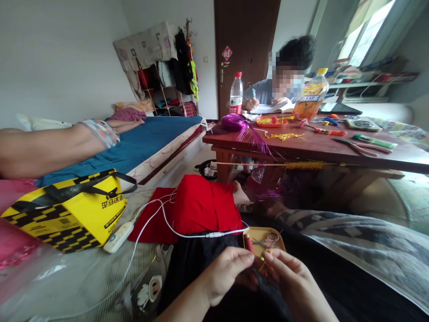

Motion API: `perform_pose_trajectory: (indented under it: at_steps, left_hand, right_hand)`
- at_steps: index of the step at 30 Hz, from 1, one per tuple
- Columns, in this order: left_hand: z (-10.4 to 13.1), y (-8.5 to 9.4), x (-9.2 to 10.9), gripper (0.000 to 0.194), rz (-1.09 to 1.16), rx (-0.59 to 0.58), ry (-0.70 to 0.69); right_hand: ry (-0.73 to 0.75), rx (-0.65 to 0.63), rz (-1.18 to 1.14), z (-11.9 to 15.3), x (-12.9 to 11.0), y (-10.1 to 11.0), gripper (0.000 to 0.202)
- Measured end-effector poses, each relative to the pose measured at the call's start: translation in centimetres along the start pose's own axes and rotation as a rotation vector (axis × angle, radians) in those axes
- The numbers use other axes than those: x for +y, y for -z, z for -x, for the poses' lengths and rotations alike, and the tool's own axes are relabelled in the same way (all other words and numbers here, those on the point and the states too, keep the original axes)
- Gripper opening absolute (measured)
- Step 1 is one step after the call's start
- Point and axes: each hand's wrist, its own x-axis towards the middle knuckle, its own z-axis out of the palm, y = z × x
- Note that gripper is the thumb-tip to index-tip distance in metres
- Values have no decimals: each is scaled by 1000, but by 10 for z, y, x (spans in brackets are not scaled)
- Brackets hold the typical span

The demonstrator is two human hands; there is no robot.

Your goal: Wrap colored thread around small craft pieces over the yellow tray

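Over my lap, my left hand (231,268) is closed, thumb and forefinger pinched together; what they hold is too small to make out. Close to its right, my right hand (290,275) pinches too, with tiny yellow-green bits at its fingertips that I cannot name. Just beyond both hands lies a small yellow tray (256,230). In the tray are a pair of scissors (273,237) and a red spool-like roll (248,243). The fingers partly hide its near side.
A white cable (194,235) crosses red cloth (204,201) to a power strip (119,237). A yellow bag (100,205) stands left. The table (301,145) bears bottles, purple strands (236,123) and pliers (358,145). One person (259,91) writes there; another (50,150) lies on the bed.
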Motion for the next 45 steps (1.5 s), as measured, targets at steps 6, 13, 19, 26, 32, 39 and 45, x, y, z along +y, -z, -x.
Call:
perform_pose_trajectory:
  at_steps: [6, 13, 19, 26, 32, 39, 45]
  left_hand:
    - [-4, -4, 5, 33, 33, 53, 78]
    - [-5, -4, 8, 33, 31, 78, 117]
    - [-6, -7, 7, 28, -2, 123, 128]
    - [-8, -8, 6, 19, 10, 186, 56]
    - [-8, -3, 11, 18, 125, 83, 112]
    - [-8, -7, 11, 18, 242, 172, 37]
    - [-10, -3, 15, 8, 220, 72, 117]
  right_hand:
    - [-7, 13, 40, -1, -2, -1, 22]
    - [26, 19, 66, -1, 0, 0, 20]
    - [42, 51, 87, -3, 2, 1, 21]
    - [204, 117, 356, 7, -9, 2, 26]
    - [1209, 23, 1299, 7, -27, 23, 22]
    - [1326, -317, 1669, -11, -10, 31, 55]
    - [1289, -719, 1766, 2, -57, 13, 56]
